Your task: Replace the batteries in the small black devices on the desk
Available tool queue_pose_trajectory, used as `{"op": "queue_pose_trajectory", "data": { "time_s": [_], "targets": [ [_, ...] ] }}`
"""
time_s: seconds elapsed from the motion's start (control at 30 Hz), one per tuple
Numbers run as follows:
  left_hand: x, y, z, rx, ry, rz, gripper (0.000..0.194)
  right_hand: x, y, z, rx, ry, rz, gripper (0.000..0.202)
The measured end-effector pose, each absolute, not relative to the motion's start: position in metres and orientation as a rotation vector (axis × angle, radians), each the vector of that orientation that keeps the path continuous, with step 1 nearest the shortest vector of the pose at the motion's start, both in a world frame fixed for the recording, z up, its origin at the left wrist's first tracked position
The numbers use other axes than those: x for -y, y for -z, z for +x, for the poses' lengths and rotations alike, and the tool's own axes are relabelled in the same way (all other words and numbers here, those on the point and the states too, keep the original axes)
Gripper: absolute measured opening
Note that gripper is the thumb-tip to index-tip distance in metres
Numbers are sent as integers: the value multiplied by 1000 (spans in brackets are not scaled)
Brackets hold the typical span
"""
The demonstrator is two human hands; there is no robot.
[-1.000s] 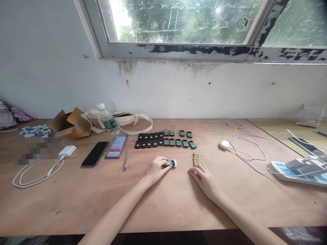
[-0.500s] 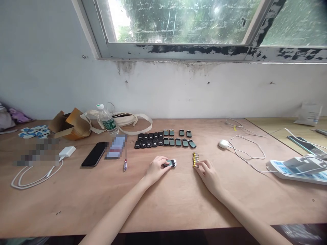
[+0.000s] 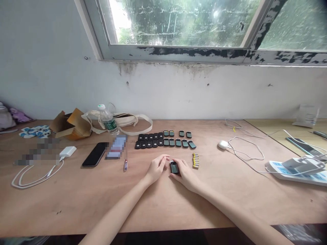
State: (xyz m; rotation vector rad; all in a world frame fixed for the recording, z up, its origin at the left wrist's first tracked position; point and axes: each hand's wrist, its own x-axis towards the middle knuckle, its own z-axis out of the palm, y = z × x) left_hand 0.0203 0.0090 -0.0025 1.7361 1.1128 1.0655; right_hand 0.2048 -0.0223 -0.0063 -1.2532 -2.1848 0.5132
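The small screen-faced device (image 3: 174, 167) is at mid-bench (image 3: 163, 207), grasped at its edges by the right hand (image 3: 188, 176); the left hand (image 3: 154, 169) is just beside, contents indiscernible; presumably light, rigid and smooth, the device suits a side-edge grip.

Soft daylight from the window (image 3: 176, 23); white glare at its left; faint shadows; wide-angle stretch towards the edges
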Motion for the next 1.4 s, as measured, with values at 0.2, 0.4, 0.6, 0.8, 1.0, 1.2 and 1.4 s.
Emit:
{"op": "queue_pose_trajectory", "data": {
  "time_s": [0.2, 0.4, 0.6, 0.8, 1.0, 1.2, 1.4],
  "targets": [
    [-12, 2, 18, -1196, -1103, 1673, 35, -42, 1, 220, 2045, -481, -1349, 56],
    [-11, 2, 19, -1211, -1098, 1662, 33, -147, -8, 241, 1893, -377, -1485, 59],
    [-12, 5, 20, -1214, -1095, 1650, 33, -197, 6, 243, 1936, -357, -1553, 61],
    [-11, 6, 19, -1211, -1076, 1654, 33, -211, 14, 243, 2034, -323, -1627, 63],
    [-11, 5, 19, -1214, -1066, 1638, 33, -213, 0, 234, 2179, -360, -1498, 66],
    [-11, 5, 20, -1227, -1067, 1647, 32, -215, -13, 225, 2195, -437, -1467, 69],
    [-11, 6, 19, -1260, -1097, 1680, 29, -162, -19, 210, 1959, -334, -1329, 61]
  ]
}}
